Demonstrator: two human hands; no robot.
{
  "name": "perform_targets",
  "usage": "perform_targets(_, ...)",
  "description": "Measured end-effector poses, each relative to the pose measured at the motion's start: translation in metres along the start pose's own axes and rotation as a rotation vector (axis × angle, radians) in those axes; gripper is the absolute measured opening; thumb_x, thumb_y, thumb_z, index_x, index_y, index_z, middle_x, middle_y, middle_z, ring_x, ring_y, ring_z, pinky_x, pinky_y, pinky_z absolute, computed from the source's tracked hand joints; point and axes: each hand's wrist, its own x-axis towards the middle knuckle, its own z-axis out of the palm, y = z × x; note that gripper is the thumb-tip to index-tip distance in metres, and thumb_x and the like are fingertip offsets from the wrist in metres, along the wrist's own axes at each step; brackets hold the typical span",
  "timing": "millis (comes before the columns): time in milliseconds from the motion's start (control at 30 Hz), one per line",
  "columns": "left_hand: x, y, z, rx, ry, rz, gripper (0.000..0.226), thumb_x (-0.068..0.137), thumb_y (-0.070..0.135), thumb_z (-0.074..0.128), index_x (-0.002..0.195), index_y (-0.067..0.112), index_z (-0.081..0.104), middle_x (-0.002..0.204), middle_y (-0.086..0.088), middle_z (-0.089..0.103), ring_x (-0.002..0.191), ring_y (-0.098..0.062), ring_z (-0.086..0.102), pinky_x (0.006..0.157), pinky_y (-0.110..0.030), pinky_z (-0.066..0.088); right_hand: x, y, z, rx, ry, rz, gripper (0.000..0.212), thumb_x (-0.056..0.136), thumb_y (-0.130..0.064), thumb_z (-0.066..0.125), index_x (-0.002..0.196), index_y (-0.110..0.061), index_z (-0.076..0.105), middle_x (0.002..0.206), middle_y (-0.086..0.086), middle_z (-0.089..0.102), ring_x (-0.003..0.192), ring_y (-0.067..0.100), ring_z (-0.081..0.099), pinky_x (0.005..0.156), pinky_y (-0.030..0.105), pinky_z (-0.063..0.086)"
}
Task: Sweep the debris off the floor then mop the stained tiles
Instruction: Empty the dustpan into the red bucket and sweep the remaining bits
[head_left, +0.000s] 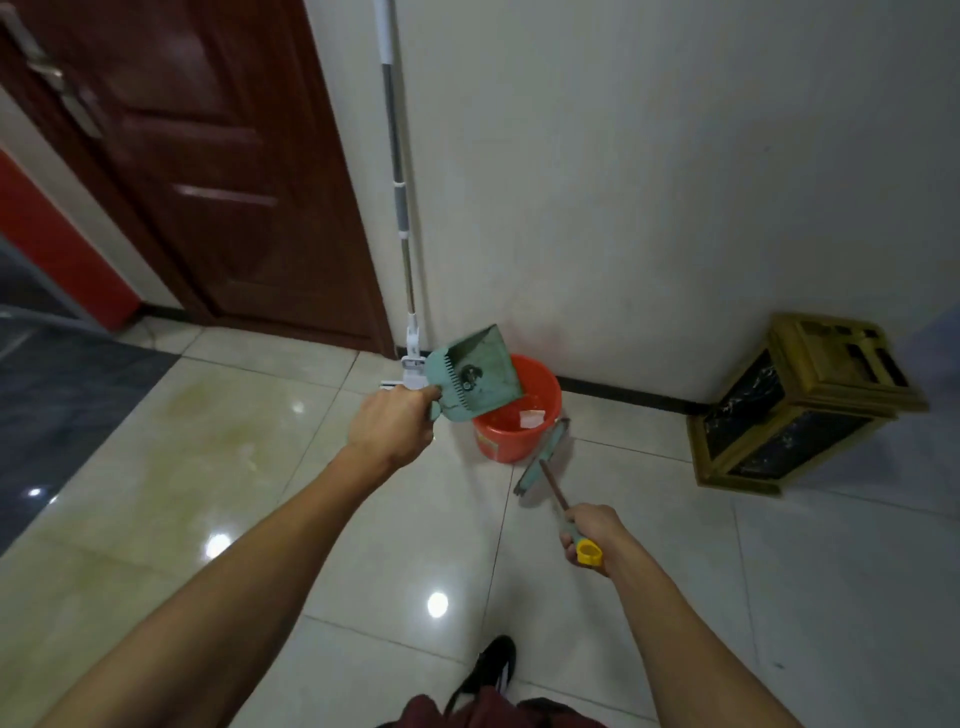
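My left hand (392, 428) grips the handle of a teal dustpan (475, 374), tilted over the rim of an orange bucket (511, 441). Dark bits of debris (470, 376) cling inside the pan. A scrap of white paper (532, 417) lies in the bucket. My right hand (592, 527) holds a short broom by its handle, whose yellow end cap (589, 552) pokes out below my fist. The broom's teal head (543, 457) rests low beside the bucket on the right. A white flat mop (397, 208) leans upright against the wall behind the dustpan.
Glossy beige tiles (249, 452) carry a yellowish stain on the left. A dark red door (208, 182) stands at the back left, a gold and black bin (800, 405) against the wall at right. My black shoe (491, 670) shows at the bottom.
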Motion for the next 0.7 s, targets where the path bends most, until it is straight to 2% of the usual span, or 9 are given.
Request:
perform_targets(167, -0.089, -0.03, 0.017, -0.151, 0.035, -0.215, 0.033, 0.092, 0.03, 0.057, 0.123, 0.036, 0.065, 0.093, -0.01, 0.072, 0.083, -0.033, 0.067, 0.072, -0.041, 0.056, -0.032, 0.033, 0.012, -0.041, -0.107, 0.029, 0.009, 0.099, -0.004, 0.048, 0.107, 0.0, 0.051, 0.072, 0.014, 0.048, 0.03, 0.014, 0.046, 0.032, 0.018, 0.036)
perform_targets(367, -0.217, -0.044, 0.038, -0.284, 0.051, -0.474, 0.034, 0.092, 0.03, 0.057, 0.125, 0.034, 0.066, 0.091, -0.008, 0.069, 0.079, -0.031, 0.065, 0.072, -0.042, 0.058, -0.085, 0.081, 0.036, -0.258, -0.223, 0.032, 0.005, 0.097, -0.002, 0.053, 0.096, 0.003, 0.055, 0.058, 0.01, 0.047, 0.033, 0.012, 0.042, 0.03, 0.019, 0.035)
perform_targets(533, -0.312, -0.054, 0.052, -0.35, 0.035, -0.704, 0.028, 0.092, 0.03, 0.058, 0.119, 0.033, 0.069, 0.083, 0.0, 0.067, 0.071, -0.021, 0.064, 0.068, -0.039, 0.06, -0.112, 0.112, 0.056, -0.413, -0.344, 0.051, 0.007, 0.097, 0.0, 0.053, 0.103, 0.005, 0.054, 0.057, 0.01, 0.046, 0.033, 0.012, 0.041, 0.032, 0.018, 0.035)
perform_targets(700, -0.397, -0.048, 0.06, -0.346, 0.02, -0.951, 0.024, 0.093, 0.027, 0.056, 0.111, 0.031, 0.071, 0.078, 0.0, 0.067, 0.067, -0.021, 0.063, 0.065, -0.037, 0.059, -0.119, 0.137, 0.086, -0.603, -0.458, 0.046, 0.014, 0.095, 0.001, 0.054, 0.108, 0.008, 0.053, 0.059, 0.013, 0.05, 0.038, 0.014, 0.044, 0.034, 0.02, 0.037)
